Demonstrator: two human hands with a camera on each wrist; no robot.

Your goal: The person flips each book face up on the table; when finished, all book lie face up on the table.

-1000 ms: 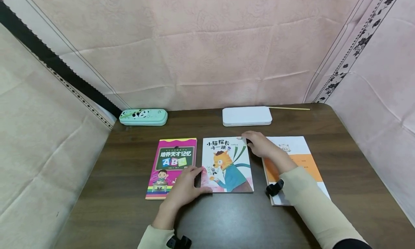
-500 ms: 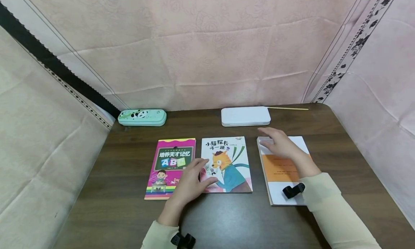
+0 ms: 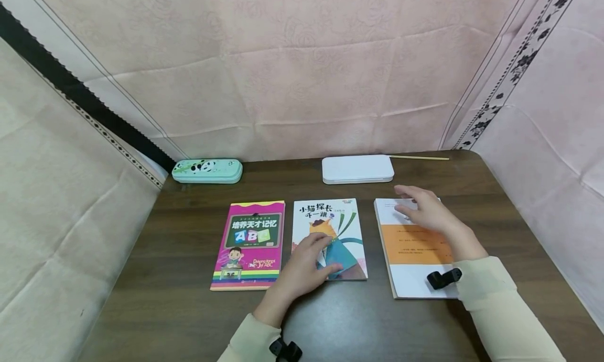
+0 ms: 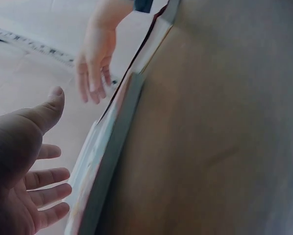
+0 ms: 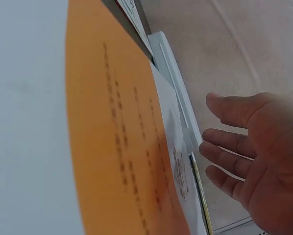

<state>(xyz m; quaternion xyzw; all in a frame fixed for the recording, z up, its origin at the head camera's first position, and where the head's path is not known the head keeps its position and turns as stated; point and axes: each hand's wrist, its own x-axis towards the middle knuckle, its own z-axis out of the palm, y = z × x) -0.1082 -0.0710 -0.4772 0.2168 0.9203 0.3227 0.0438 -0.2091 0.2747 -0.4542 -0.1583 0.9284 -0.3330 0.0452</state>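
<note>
— Three books lie in a row on the dark wooden table (image 3: 179,309): a pink ABC book (image 3: 250,244) on the left, a cat picture book (image 3: 330,220) in the middle, and an orange-and-white book (image 3: 410,247) on the right. Where are the hands?

— Left hand (image 3: 304,267) sits over the lower part of the cat picture book, palm down. Its fingers are spread and nearly straight, and they grip nothing. From the left wrist view the fingers look loose and apart beside the book's edge; I cannot tell whether they press the cover or only hover.

— And the other one?

— Right hand (image 3: 427,212) is over the top of the orange-and-white book, fingers extended and relaxed, curled round nothing. The right wrist view shows the palm open, with a gap between it and the page.

— Do the books touch each other?

— The pink one and the cat one lie just beside each other; the orange-and-white one lies a little apart.

— What else is on the table?

— At the far edge, a green panda pencil case (image 3: 207,171) to the left, a white case (image 3: 357,169) behind the middle, and a thin wooden stick (image 3: 420,157) next to it.
</note>
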